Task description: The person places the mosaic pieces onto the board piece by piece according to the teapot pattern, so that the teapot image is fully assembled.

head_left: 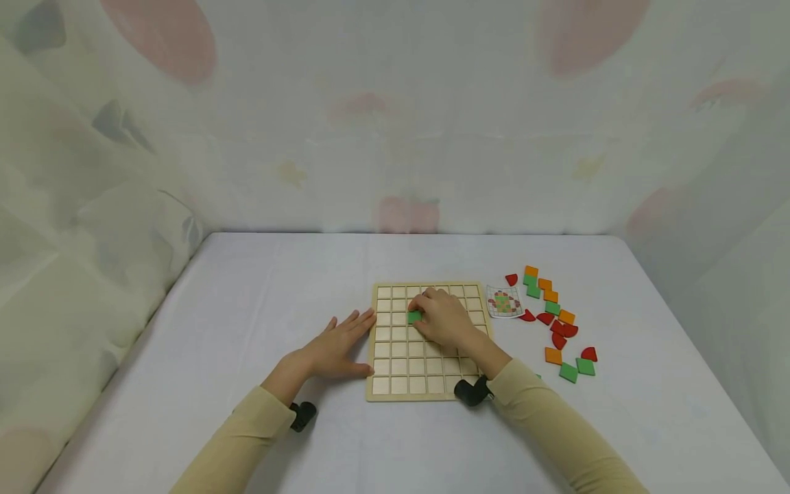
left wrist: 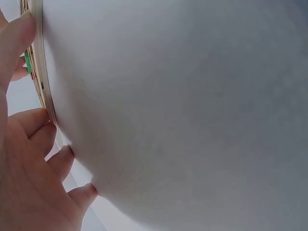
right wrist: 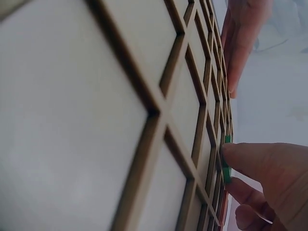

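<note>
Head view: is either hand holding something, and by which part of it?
The right hand pinches a green square tile by its edges, between thumb and fingers. The left hand holds nothing; its fingers touch the wooden grid board's edge.

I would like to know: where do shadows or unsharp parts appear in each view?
Head: soft shadow beside the left sleeve; left wrist: greyish shading over the table, with a brighter patch at lower left; right wrist: on the board, the nearest cell looks soft and stretched large.
</note>
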`<state>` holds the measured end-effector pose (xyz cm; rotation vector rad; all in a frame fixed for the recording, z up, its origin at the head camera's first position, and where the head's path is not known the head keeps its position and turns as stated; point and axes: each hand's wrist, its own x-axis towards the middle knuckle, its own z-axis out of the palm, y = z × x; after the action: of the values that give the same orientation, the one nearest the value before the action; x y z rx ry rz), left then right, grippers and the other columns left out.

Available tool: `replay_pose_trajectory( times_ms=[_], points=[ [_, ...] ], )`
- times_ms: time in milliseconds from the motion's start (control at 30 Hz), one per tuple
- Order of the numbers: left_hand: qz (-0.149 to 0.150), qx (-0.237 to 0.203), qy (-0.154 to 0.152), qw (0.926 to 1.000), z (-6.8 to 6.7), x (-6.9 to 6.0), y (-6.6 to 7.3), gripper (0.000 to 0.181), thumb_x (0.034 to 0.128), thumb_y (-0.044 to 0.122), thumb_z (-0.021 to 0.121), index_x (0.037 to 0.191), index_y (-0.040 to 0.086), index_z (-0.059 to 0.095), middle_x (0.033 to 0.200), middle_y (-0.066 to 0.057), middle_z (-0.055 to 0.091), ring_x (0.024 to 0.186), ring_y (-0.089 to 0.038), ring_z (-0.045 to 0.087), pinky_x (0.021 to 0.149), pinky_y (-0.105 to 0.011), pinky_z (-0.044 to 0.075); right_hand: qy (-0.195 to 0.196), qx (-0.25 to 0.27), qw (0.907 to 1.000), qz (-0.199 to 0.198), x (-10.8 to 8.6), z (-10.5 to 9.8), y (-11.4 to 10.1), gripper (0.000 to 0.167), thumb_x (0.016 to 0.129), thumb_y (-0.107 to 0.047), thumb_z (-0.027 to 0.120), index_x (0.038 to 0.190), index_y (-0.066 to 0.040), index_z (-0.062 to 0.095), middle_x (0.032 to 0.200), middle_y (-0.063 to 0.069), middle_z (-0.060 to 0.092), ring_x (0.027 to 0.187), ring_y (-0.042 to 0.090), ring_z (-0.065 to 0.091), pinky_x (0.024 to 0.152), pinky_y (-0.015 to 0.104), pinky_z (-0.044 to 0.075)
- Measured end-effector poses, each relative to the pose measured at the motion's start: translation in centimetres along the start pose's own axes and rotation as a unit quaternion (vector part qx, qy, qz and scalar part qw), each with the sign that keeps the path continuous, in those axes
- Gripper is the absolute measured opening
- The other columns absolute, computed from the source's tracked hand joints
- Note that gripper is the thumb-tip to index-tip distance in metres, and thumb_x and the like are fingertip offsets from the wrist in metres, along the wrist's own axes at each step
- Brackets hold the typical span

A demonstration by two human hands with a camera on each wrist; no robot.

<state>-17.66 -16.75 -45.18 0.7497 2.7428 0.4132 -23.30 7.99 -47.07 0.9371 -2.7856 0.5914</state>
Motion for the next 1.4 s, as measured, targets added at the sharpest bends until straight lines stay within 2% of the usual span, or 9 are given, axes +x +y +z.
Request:
replay_pose_trajectory(
  times_ms=[233,367,600,967,1400],
  points=[
    [0.003,-0.002,-0.001,1.0,0.0,0.1,0.1,0.092,0.0778,0.045,0.069,0.148,0.011,0.019,0.155,-0.003,0.014,0.141,-0.03,0.014,0.107,-0.062,0.012,0.002,0.007,1.0,0.0,-0.1,-0.2,0.1,0.019,0.079,-0.02,0.069,0.098,-0.016,0.068,0.095,0.0,0.061,0.082,0.014,0.055,0.068,0.03,0.045],
    [0.005,-0.001,-0.001,1.0,0.1,0.2,0.1,0.092,0.0779,0.045,0.069,0.148,0.01,0.019,0.155,-0.003,0.014,0.141,-0.03,0.014,0.107,-0.062,0.012,0.009,0.017,0.9998,0.0,-0.5,-0.9,0.1,0.019,0.078,-0.018,0.069,0.098,-0.016,0.068,0.094,0.0,0.061,0.082,0.016,0.055,0.069,0.032,0.046],
    [0.0,0.006,-0.007,1.0,0.1,0.3,0.0,0.093,0.0778,0.045,0.069,0.148,0.01,0.019,0.155,-0.003,0.013,0.141,-0.029,0.013,0.108,-0.061,0.012,-0.004,0.03,0.9995,0.007,-1.5,-2.3,0.7,0.019,0.081,-0.019,0.067,0.1,-0.013,0.066,0.094,0.0,0.06,0.085,0.016,0.055,0.071,0.03,0.047],
    [-0.002,0.01,-0.007,0.9999,0.0,-0.1,0.0,0.093,0.078,0.046,0.068,0.148,0.009,0.018,0.155,-0.004,0.013,0.141,-0.03,0.014,0.107,-0.061,0.012,0.007,0.076,0.9971,0.005,-4.4,-4.9,3.0,0.022,0.084,-0.017,0.067,0.105,-0.012,0.065,0.097,-0.001,0.061,0.086,0.015,0.055,0.069,0.029,0.048],
    [0.003,0.002,-0.002,1.0,0.1,-0.5,0.1,0.093,0.0782,0.046,0.068,0.148,0.009,0.018,0.155,-0.004,0.013,0.141,-0.03,0.013,0.107,-0.062,0.011,0.01,0.073,0.9972,0.013,-9.1,-6.5,5.9,0.024,0.082,-0.016,0.069,0.105,-0.012,0.064,0.101,-0.003,0.062,0.086,0.011,0.055,0.073,0.03,0.051]
  ],
)
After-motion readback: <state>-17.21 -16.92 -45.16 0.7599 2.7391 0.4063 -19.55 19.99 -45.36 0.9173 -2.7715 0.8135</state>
